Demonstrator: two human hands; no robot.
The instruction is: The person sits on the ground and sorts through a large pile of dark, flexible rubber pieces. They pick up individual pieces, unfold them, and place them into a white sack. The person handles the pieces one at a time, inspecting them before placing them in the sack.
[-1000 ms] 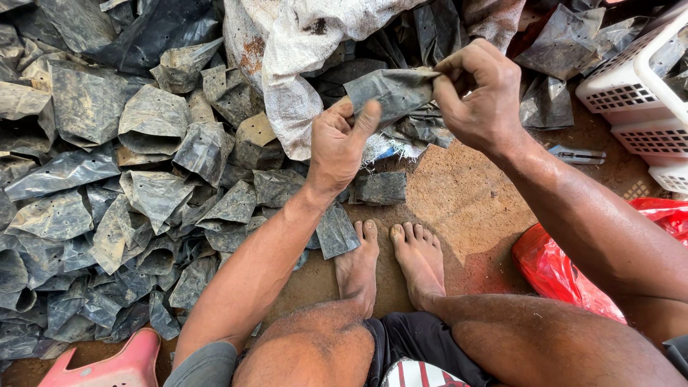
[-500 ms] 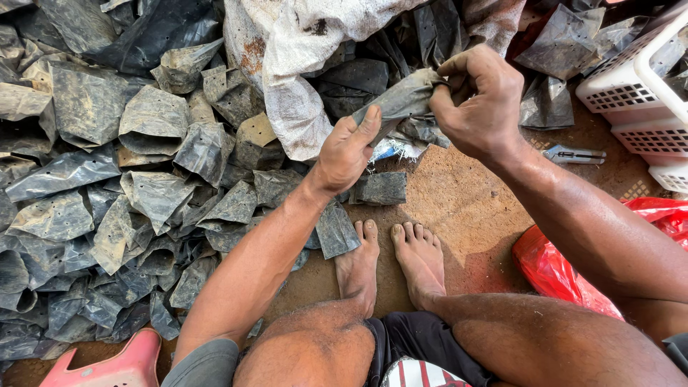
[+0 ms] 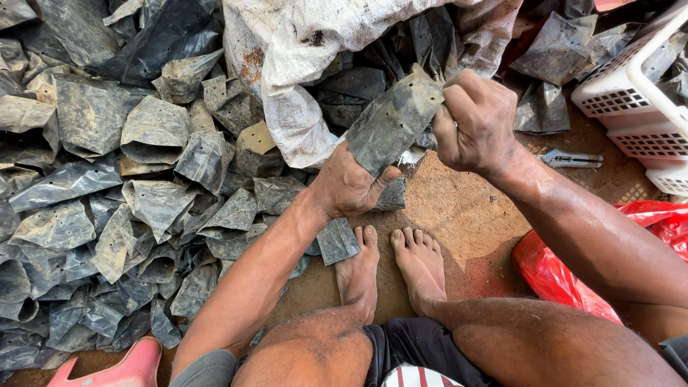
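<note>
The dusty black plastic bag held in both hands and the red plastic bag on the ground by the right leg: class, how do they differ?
The dusty black plastic bag is dull grey-black, while the red plastic bag is bright and glossy. The black one is held up, gripped by the left hand and right hand; the red one lies untouched on the dirt ground. Both are crumpled thin plastic.

Bare arms, bare feet, black shorts

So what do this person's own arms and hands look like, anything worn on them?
Both arms are bare along all that shows, with no sleeves. The left hand and right hand wear no gloves, and no rings, watch or bands show. Both hands look smudged with dirt.
</note>
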